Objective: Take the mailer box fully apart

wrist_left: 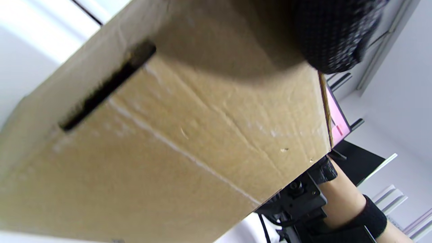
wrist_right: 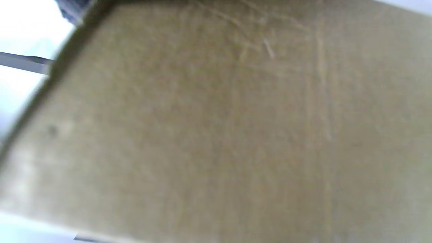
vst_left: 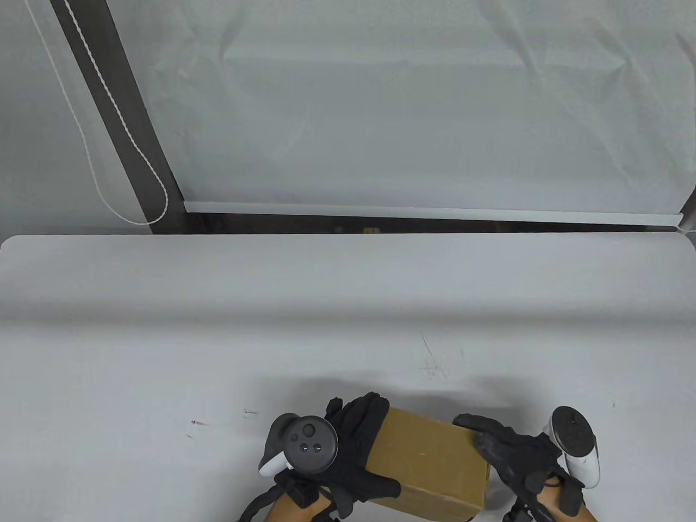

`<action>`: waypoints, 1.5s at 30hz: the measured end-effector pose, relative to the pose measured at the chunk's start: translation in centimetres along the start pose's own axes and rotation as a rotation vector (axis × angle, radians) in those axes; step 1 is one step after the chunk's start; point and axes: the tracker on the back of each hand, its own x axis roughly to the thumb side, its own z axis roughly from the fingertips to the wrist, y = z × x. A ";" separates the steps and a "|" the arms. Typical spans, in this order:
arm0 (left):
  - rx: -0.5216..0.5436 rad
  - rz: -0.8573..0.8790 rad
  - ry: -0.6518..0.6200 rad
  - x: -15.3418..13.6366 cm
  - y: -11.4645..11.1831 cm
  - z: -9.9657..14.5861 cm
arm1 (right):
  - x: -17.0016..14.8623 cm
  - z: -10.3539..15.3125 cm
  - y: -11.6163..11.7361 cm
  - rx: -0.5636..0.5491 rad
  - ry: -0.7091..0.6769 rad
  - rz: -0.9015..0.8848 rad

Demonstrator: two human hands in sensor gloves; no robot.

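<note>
A closed brown cardboard mailer box is at the near edge of the table, between both hands. My left hand grips its left side, fingers over the far left corner and thumb across the near edge. My right hand holds its right side, with the fingers laid over the top right corner. In the left wrist view the box fills the frame and shows a dark slot; a gloved fingertip presses its top. The right wrist view shows only a blurred cardboard face.
The white table stretches away beyond the box, with faint scuff marks. Its far edge meets a dark gap and a white wall sheet. A white cord hangs at the far left.
</note>
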 end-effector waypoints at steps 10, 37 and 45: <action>0.046 0.029 -0.038 0.5 -0.2 -0.3 | 0.2 0.4 -0.3 -0.014 0.003 -0.019; 0.211 0.070 0.043 0.6 0.3 0.5 | 4.9 1.8 2.3 0.059 -0.188 0.288; 0.054 0.236 -0.043 0.9 -0.3 -0.3 | 5.2 2.6 0.9 -0.369 -0.250 0.097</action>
